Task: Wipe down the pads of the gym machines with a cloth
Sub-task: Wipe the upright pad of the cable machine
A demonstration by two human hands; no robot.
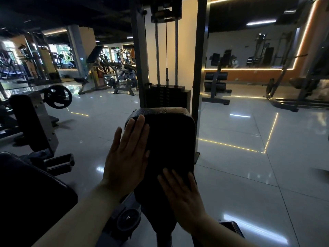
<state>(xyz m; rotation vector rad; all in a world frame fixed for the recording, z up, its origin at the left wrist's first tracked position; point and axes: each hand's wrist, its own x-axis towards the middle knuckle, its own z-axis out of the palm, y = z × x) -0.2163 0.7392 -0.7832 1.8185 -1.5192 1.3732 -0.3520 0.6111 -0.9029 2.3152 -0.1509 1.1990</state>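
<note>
A black upright pad (170,139) of a weight-stack machine stands in the middle of the head view, with water droplets on its top edge (163,111). My left hand (127,154) lies flat against the pad's left side, fingers straight and pointing up. My right hand (183,196) presses flat on the lower part of the pad's face, fingers straight. The surface under my right hand is dark; I cannot tell a cloth apart from the pad there.
The weight stack (167,97) and its steel frame posts (199,68) rise right behind the pad. Another black pad (30,198) fills the lower left. A plate-loaded machine (35,120) stands at the left. Glossy tiled floor (249,157) stretches to the right, with more machines further back.
</note>
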